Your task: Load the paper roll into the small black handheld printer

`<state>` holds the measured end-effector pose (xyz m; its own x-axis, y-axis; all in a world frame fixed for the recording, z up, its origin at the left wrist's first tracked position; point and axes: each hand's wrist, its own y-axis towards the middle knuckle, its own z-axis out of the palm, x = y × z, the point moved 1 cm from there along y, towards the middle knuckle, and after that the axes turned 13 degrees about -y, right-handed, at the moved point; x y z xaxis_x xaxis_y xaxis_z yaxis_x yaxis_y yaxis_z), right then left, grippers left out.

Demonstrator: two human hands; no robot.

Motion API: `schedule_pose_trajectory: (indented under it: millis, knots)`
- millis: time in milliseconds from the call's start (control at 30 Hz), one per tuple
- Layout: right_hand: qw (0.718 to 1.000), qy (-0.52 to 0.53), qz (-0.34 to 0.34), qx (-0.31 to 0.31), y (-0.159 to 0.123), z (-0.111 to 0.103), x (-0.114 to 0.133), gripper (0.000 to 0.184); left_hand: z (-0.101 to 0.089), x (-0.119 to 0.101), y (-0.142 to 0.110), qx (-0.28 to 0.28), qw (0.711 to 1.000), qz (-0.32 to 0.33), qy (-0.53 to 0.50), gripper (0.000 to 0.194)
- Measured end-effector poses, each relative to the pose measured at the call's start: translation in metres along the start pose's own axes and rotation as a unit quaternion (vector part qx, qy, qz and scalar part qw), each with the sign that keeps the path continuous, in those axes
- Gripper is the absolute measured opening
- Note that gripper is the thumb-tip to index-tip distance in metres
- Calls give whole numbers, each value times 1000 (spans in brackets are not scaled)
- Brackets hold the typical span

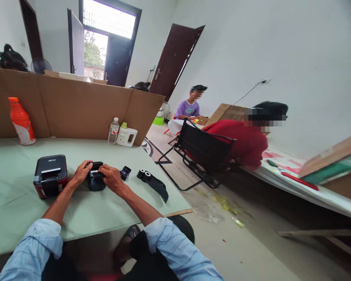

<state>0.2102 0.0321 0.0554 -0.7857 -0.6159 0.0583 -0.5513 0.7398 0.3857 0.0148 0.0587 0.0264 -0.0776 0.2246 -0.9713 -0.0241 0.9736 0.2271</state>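
Device (97, 185) sits on the table (84, 226), between the hands; the printer (50, 175) stands left of them, the strip (155, 185) right. Left hand (81, 173) grasps the device's rim, right hand (111, 177) its opposite side. Near the right lies a part (125, 172).

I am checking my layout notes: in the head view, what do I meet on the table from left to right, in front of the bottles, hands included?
Black and dark-red machine, left hand, black device, right hand, small black part, long black curved piece.
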Motion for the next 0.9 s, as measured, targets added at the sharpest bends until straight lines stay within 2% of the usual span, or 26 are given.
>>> schedule_pose_trajectory:
  millis: [267, 600, 900]
  knots:
    - [997, -65, -16, 36, 4, -1, -2, 18, 0, -3, -2, 7, 1000, -1, 7, 57]
    - [983, -136, -51, 110, 17, -15, 9, 28, -2, 2, 2, 5, 1000, -1, 17, 54]
    - [977, -157, -57, 133, 15, -21, 13, 27, -2, 7, 5, 1, 1000, 3, 14, 59]
